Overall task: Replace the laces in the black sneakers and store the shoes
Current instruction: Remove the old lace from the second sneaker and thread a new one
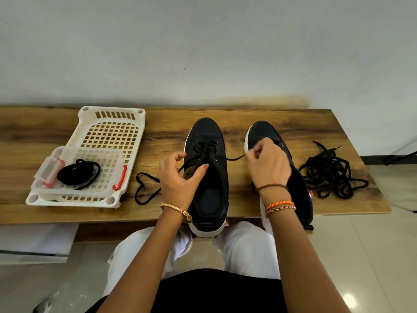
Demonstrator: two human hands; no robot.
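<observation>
Left hand (pixel 178 175): pinching one lace (pixel 216 154) end beside the left sneaker (pixel 208 175).
Right hand (pixel 267 166): pinching the other end, over the right sneaker (pixel 300 184).
Table (pixel 259 114): both sneakers rest here.

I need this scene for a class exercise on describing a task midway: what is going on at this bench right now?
A person seated at a wooden bench is lacing the left black sneaker. The left hand and right hand each pinch one end of its black lace, threaded through the front eyelets only. The second sneaker lies behind the right hand. A tangled pile of laces lies to the right. On the left, a clear box holding a coiled lace sits in a white tray.
</observation>
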